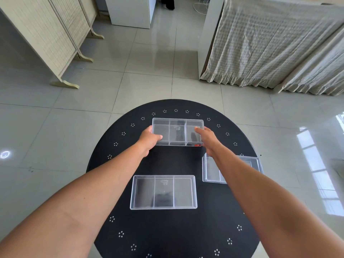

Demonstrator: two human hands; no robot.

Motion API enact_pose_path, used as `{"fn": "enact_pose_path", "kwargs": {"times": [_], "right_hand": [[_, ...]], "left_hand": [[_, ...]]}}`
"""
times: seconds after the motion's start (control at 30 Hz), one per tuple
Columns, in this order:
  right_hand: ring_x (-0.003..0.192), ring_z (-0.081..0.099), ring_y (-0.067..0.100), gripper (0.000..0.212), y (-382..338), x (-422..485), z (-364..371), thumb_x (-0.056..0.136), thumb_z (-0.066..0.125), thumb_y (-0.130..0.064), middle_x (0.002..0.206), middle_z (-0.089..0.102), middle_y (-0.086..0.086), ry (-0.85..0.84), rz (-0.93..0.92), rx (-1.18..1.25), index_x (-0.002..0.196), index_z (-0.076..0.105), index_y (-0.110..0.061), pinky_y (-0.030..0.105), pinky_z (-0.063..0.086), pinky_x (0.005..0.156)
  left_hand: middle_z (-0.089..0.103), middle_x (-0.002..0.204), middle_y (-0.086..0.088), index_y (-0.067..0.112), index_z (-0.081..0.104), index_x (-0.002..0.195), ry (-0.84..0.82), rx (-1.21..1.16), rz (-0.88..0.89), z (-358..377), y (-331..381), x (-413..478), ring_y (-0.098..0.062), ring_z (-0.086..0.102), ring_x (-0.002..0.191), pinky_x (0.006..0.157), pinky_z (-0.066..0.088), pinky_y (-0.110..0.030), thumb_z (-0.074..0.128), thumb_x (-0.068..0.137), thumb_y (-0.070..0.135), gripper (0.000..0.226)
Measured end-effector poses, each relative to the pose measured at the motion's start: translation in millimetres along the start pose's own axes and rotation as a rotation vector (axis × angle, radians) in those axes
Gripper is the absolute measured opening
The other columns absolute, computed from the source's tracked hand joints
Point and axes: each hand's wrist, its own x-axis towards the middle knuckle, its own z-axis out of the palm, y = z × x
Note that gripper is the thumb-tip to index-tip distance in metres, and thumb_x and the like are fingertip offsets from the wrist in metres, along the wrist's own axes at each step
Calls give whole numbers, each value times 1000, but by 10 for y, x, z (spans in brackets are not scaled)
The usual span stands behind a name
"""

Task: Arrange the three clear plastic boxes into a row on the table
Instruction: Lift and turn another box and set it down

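Grey glossy floor tiles surround a round black table (173, 229) edged with small white dot clusters. Near its far edge, a clear, three-compartment plastic box (177, 132) is clasped at both short ends: the left hand (149, 139) has its fingers (158, 137) curled around the left wall, and the right hand (208, 139) pinches the right wall. A second matching clear box (163, 191) lies near the table's centre, and a third (212, 171), by the right edge, is partly hidden under the right forearm. These boxes look light, rigid and slick, so gripping opposite walls seems the safest hold.
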Motion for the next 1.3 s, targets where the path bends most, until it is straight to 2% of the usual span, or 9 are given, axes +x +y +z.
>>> {"fn": "enact_pose_path", "kwargs": {"times": [0.13,0.3,0.43,0.53,0.63,0.73,0.9,1.07,1.3], "right_hand": [[112,64,26,28,-19,-19,-2,91,62,-33,117,68,5,15,0,6,116,59,-20,46,43,109],[99,66,24,18,-22,-7,-10,91,63,-27,114,69,9,17,-10,31,107,60,-20,41,50,100],[89,62,19,35,-40,-52,-16,91,62,-24,111,66,8,34,-11,19,123,57,-11,31,47,76],[100,59,20,45,-78,-126,-41,95,59,-19,110,60,5,47,-15,16,137,47,-7,32,44,85],[129,51,27,54,-76,-177,-77,97,57,-17,139,52,11,74,-17,9,146,38,-7,37,39,102],[115,53,26,67,-27,-155,-107,93,62,-17,147,48,10,115,-36,-52,153,33,-11,34,42,91],[106,65,25,59,105,-307,-166,85,61,-14,127,64,6,223,-95,-109,143,49,-15,41,52,97],[71,62,15,43,234,-597,-138,86,53,-9,81,64,-7,210,-186,-154,128,59,-16,39,55,82],[55,47,13,38,657,-915,-138,85,46,-10,69,59,-5,158,-275,-245,115,68,-19,25,40,53]], "left_hand": [[65,128,-3,17,53,137,-11,26,-22,5,-30,35,-21,61,117,106,45,-35,65,85,12,53],[63,129,-3,19,49,137,-24,32,-25,30,0,-9,-20,59,116,98,44,-30,66,88,10,53],[51,141,3,17,27,154,-13,18,-35,51,26,-32,-19,52,124,100,38,-27,65,91,9,74],[36,159,-7,18,11,159,26,16,-54,47,26,-70,-22,39,142,112,32,-32,63,93,12,84],[27,163,-10,20,13,159,74,10,-62,7,9,-115,-25,33,147,116,28,-37,61,94,14,81],[33,160,-12,19,21,157,148,-26,-55,-53,-18,-197,-27,38,144,114,32,-39,59,94,12,74],[52,147,-9,18,43,149,234,-56,-34,-167,-98,-455,-25,50,133,106,36,-35,55,93,8,58],[65,131,-7,18,59,135,267,-41,10,-226,-272,-792,-23,61,122,104,44,-30,53,88,8,48],[69,124,-6,20,65,126,335,-10,52,-158,-615,-1188,-23,64,115,100,47,-30,51,87,9,43]]}}
